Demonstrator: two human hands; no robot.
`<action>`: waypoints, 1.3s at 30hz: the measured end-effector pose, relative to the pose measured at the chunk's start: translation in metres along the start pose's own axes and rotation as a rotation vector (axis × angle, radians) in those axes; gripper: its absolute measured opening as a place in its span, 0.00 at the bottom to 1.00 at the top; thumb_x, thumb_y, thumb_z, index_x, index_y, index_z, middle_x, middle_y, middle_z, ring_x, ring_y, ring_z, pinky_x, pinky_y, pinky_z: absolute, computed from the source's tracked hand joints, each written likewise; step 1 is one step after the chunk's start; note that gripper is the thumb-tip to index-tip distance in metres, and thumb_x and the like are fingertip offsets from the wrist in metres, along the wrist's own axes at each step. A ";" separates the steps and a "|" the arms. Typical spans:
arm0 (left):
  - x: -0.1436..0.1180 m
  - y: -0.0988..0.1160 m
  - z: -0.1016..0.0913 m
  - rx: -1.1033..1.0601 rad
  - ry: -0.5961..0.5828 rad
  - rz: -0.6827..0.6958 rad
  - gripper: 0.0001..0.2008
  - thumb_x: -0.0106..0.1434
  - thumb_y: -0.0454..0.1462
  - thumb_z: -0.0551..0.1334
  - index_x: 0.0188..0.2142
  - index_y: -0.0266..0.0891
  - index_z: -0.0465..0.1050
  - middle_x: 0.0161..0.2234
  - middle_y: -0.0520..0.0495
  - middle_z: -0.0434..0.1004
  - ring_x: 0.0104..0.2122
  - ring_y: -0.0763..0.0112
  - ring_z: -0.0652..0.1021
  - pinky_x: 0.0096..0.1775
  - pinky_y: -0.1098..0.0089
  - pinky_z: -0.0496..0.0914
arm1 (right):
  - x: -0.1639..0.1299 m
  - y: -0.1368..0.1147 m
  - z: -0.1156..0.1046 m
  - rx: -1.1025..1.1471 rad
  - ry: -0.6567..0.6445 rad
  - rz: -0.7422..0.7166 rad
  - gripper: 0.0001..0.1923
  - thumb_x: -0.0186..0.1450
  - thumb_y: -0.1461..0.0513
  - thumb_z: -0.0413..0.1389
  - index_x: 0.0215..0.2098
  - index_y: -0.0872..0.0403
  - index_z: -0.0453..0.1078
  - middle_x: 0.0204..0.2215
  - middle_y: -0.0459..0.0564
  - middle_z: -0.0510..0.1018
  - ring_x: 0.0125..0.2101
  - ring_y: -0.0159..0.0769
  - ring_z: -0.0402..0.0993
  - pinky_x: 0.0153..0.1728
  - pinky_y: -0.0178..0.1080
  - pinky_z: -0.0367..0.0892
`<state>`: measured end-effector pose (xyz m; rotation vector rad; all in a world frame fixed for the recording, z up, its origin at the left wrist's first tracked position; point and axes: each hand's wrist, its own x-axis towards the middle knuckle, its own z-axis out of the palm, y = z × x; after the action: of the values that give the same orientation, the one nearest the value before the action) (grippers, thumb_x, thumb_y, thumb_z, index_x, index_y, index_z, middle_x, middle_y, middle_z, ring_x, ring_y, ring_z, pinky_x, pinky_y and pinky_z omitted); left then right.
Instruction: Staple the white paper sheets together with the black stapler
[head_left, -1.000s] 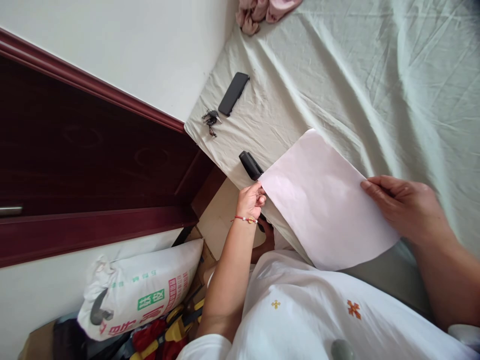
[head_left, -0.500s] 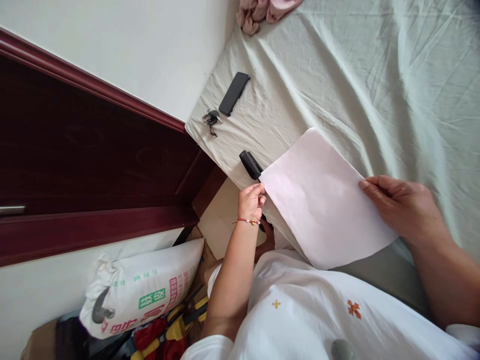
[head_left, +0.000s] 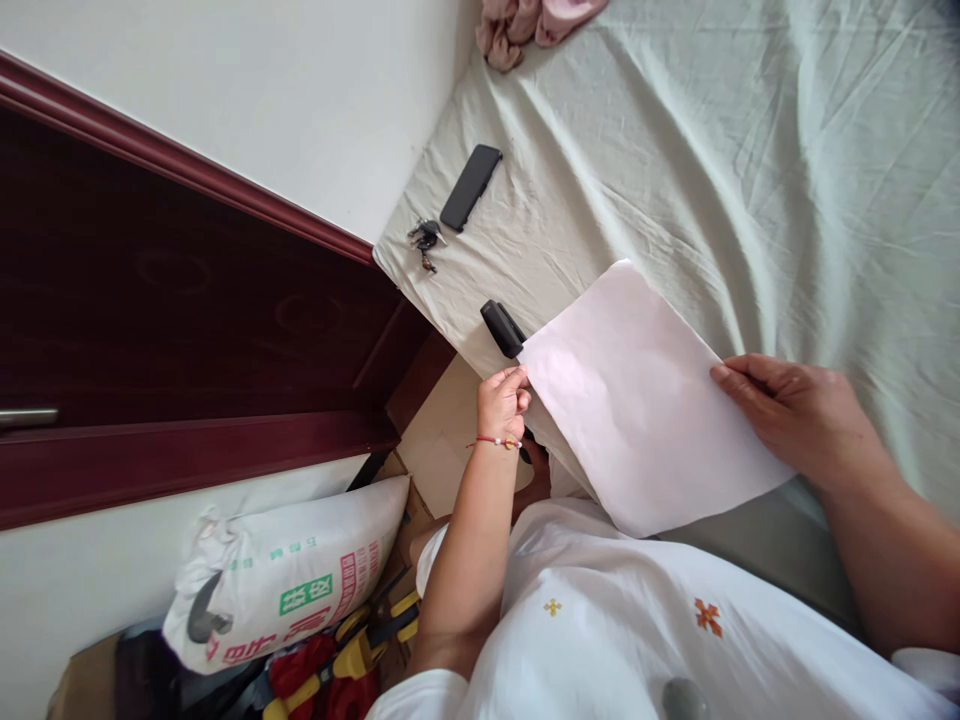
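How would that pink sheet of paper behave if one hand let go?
The pink paper would probably droop: it looks thin, and both the left hand and right hand pinch opposite edges to keep it flat. It likely weighs almost nothing and creases easily.

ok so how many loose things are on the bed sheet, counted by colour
black: 2, phone and stapler-like tool
pink: 2, paper sheet held by left hand and right hand, and crumpled cloth
metal: 1, keys
total: 5
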<state>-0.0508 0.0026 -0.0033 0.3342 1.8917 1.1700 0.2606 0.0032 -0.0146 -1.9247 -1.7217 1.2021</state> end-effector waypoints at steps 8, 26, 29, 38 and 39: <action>0.000 -0.001 -0.001 0.001 -0.021 0.025 0.11 0.48 0.35 0.73 0.27 0.33 0.72 0.18 0.56 0.68 0.11 0.86 0.61 0.16 0.78 0.47 | 0.000 -0.002 0.002 0.006 -0.002 0.007 0.26 0.61 0.41 0.48 0.36 0.48 0.79 0.24 0.47 0.80 0.25 0.40 0.74 0.28 0.39 0.62; -0.004 -0.016 -0.032 0.776 0.124 1.061 0.29 0.65 0.29 0.53 0.65 0.40 0.67 0.67 0.40 0.68 0.69 0.62 0.66 0.66 0.60 0.64 | 0.000 -0.003 0.001 0.019 -0.006 -0.013 0.25 0.62 0.42 0.49 0.35 0.49 0.79 0.23 0.47 0.80 0.25 0.38 0.73 0.28 0.39 0.62; -0.001 -0.020 -0.029 0.890 0.021 1.081 0.35 0.63 0.25 0.50 0.69 0.39 0.62 0.69 0.41 0.66 0.71 0.63 0.63 0.71 0.58 0.56 | 0.001 -0.002 0.001 0.014 0.000 -0.015 0.26 0.62 0.42 0.49 0.36 0.49 0.80 0.23 0.47 0.80 0.24 0.38 0.73 0.28 0.39 0.62; -0.001 -0.025 -0.022 1.121 0.132 1.001 0.36 0.57 0.23 0.51 0.63 0.43 0.72 0.66 0.44 0.70 0.70 0.61 0.65 0.72 0.49 0.47 | -0.002 -0.001 0.002 0.021 -0.015 0.002 0.26 0.62 0.41 0.48 0.37 0.47 0.79 0.24 0.46 0.80 0.24 0.38 0.73 0.29 0.39 0.63; -0.002 -0.025 -0.022 1.136 0.133 0.998 0.36 0.57 0.23 0.52 0.63 0.44 0.73 0.66 0.44 0.70 0.69 0.61 0.67 0.72 0.48 0.45 | -0.002 0.000 0.002 0.022 -0.011 -0.002 0.26 0.62 0.41 0.48 0.37 0.47 0.79 0.24 0.46 0.80 0.24 0.38 0.73 0.29 0.39 0.63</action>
<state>-0.0622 -0.0245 -0.0187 2.0112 2.4014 0.4856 0.2592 0.0010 -0.0154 -1.9062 -1.7087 1.2284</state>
